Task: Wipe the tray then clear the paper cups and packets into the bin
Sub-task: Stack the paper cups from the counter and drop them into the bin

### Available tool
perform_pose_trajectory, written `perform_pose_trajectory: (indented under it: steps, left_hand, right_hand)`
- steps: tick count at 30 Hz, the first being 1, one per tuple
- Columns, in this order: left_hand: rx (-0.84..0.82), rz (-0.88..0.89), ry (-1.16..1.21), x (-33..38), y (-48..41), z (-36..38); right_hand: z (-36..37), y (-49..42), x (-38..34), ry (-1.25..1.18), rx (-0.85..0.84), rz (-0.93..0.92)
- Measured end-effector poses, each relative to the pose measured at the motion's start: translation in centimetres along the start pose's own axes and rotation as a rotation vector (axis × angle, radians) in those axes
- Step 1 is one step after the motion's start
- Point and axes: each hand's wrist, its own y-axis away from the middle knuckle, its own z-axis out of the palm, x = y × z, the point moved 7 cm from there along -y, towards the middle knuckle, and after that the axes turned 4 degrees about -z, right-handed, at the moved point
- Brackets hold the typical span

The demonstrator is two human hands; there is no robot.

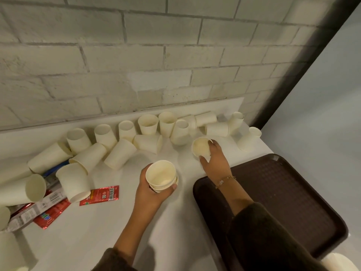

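My left hand grips a small stack of nested paper cups above the white counter. My right hand curls its fingers and thumb round a single paper cup, just beyond the far left corner of the dark brown tray. Several more cream paper cups stand or lie along the wall. Red and silver packets lie at the left under some tipped cups. No bin is in view.
A brick wall backs the counter. A dark frame and pale panel bound the right side. Another cup stands near the counter's far right edge. A pale rim shows at the bottom right corner.
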Motion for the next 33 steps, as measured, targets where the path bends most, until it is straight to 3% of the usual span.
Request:
perform_pose_trajectory:
  steps: [4, 10, 17, 22, 27, 33]
  left_hand:
    - [-0.006, 0.026, 0.102, 2.4, 0.3, 0.5]
    - [-0.269, 0.020, 0.231, 6.4, 2.6, 7.7]
    - [-0.643, -0.003, 0.131, 7.3, 10.4, 19.7]
    - [-0.817, -0.031, 0.137, 7.1, 15.9, 27.7]
    - [-0.846, 0.000, 0.087, 6.3, 20.7, 34.8]
    - [-0.848, 0.005, -0.085, 0.6, 24.1, 41.7]
  right_hand:
    - [-4.5, 5.0, 1.3, -0.060, 0.155, 0.052]
    - [-12.6, 14.7, 6.2, -0.102, 0.392, 0.194]
    - [-20.4, 27.2, 15.3, -0.270, 0.746, 0.467]
    - [-23.0, 34.0, 23.2, -0.279, 0.887, 0.651]
    - [-22.9, 38.7, 32.6, -0.308, 0.844, 0.844]
    - [-16.2, 41.4, 42.9, -0.413, 0.452, 1.116]
